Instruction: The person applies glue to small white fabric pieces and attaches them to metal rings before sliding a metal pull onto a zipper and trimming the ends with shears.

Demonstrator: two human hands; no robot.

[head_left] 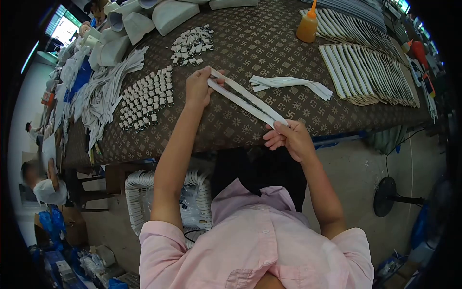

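- The white strip, doubled into two bands with a narrow gap, is held between both hands, apparently above the bench.
- Its long axis slants from the left hand, at its farther end, to the right hand, at its nearer end, by the bench's front edge.
- The left hand is closed round the farther end; the right pinches the nearer end under its thumb, other fingers loosely curled.
- Just beyond the strip, on its right, lies a white bundle.
- Patterned cloth shows between the strip and these things: buckle rows left of it, a buckle heap beyond its left end, and, beyond and right, a glue bottle and stacked pieces.
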